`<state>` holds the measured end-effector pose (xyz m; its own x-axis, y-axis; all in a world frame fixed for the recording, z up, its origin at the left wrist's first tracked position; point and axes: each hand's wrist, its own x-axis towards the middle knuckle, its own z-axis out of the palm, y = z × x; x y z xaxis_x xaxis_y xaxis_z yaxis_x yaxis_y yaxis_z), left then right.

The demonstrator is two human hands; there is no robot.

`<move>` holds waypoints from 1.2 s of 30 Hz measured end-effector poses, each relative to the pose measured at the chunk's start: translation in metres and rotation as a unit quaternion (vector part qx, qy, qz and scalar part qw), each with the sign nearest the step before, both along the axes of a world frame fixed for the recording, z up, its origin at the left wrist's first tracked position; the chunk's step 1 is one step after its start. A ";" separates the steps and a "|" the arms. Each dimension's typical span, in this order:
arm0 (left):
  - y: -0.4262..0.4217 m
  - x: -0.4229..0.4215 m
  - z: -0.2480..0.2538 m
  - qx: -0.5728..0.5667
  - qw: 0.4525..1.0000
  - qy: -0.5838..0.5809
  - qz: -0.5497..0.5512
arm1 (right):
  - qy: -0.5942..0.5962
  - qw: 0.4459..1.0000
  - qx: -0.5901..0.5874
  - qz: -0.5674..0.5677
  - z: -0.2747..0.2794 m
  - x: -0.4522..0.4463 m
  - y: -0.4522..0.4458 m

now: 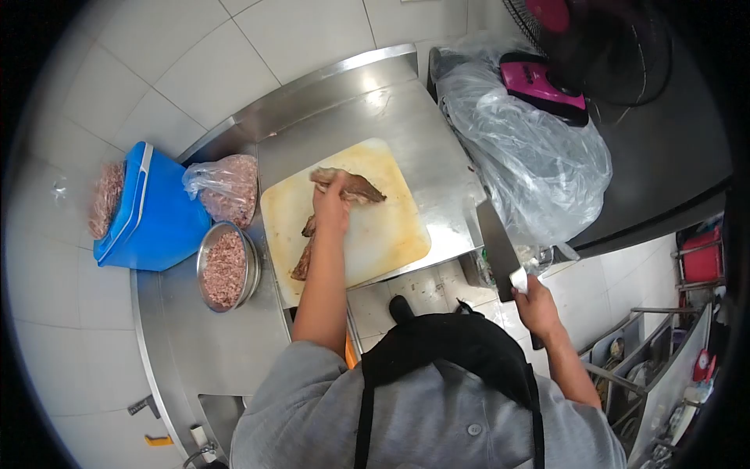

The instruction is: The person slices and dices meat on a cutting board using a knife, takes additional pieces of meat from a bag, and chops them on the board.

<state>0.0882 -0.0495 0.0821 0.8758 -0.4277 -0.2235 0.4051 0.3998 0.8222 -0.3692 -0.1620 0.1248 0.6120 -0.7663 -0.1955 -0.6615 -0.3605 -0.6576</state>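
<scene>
My left hand [331, 205] is over the cutting board [391, 234], its fingers closed on a browned piece of meat [361, 186] near the board's far side. More dark meat [301, 264] lies by the board's left edge, partly covered by my left forearm. Off to the right, beyond the counter's edge, my right hand [537, 306] grips a large broad-bladed knife [495, 238]. The blade points away from me and is apart from the meat. The white board is stained yellow.
Left of the board stand a metal bowl [251, 270] of ground meat, a plastic bag of ground meat [234, 187] and a blue cooler [168, 207]. Clear plastic bags [523, 141] and a pink-and-black fan [543, 84] occupy the dark surface at right. A rack [637, 375] stands lower right.
</scene>
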 end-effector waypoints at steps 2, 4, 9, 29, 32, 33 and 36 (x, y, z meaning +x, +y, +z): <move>0.023 -0.025 0.006 0.058 0.995 -0.069 -0.043 | 0.042 0.999 -0.018 0.023 0.008 0.022 -0.001; 0.033 -0.027 -0.001 0.109 0.976 -0.162 -0.094 | 0.044 0.995 -0.048 0.077 0.012 0.049 0.000; 0.037 -0.048 0.010 0.238 0.933 -0.263 -0.057 | 0.085 0.958 -0.142 0.234 0.050 0.124 0.019; 0.036 -0.055 -0.005 0.278 0.899 -0.339 -0.021 | 0.066 0.963 -0.081 0.247 0.070 0.248 0.037; 0.042 -0.067 0.005 0.299 0.889 -0.347 0.005 | 0.047 0.962 -0.099 0.249 0.052 0.265 0.034; 0.044 -0.072 0.009 0.308 0.875 -0.374 0.009 | 0.050 0.961 -0.095 0.255 0.049 0.269 0.033; 0.044 -0.084 0.015 0.322 0.861 -0.393 0.001 | 0.047 0.981 0.055 0.178 0.025 0.291 0.031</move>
<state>0.0042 -0.0050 0.0975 0.8656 -0.4344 0.2490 -0.3783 -0.2416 0.8936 -0.0779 -0.1307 0.1498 0.8127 -0.4784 -0.3328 -0.5656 -0.5101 -0.6480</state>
